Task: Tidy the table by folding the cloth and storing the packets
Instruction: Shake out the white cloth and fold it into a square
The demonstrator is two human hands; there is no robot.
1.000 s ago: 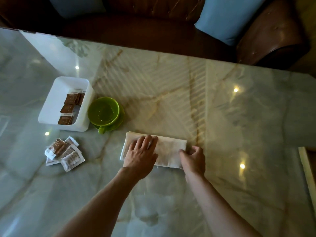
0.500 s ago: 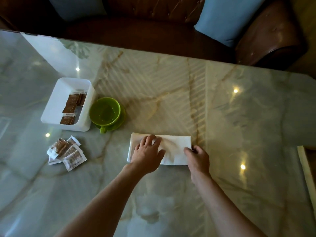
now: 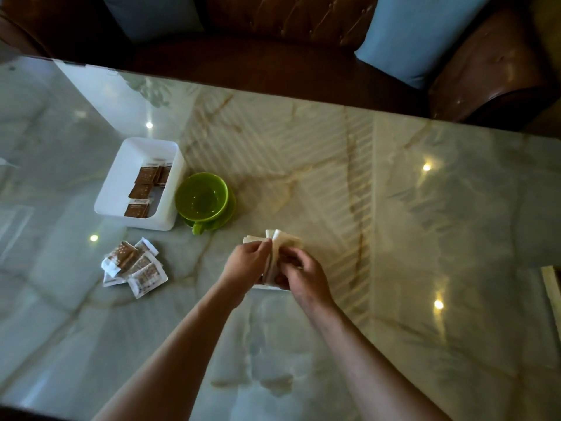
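The cream cloth [image 3: 280,241] is bunched into a narrow folded wad, standing up off the marble table between my hands. My left hand [image 3: 247,262] pinches its left side, and my right hand [image 3: 303,276] grips its right side with curled fingers. Much of the cloth is hidden behind both hands. A loose pile of several brown-and-white packets [image 3: 133,264] lies on the table to the left of my hands. More brown packets [image 3: 145,189] lie inside the white rectangular box [image 3: 130,165] at the back left.
A green cup on its green saucer [image 3: 206,199] stands right beside the white box, just beyond the cloth. A brown leather sofa [image 3: 273,56] with blue cushions runs along the table's far edge. The glossy marble table [image 3: 425,238] stretches to the right.
The cloth lay flat as a long strip under my left palm. My right hand has brought its right end leftward, and both hands now hold it bunched and raised.
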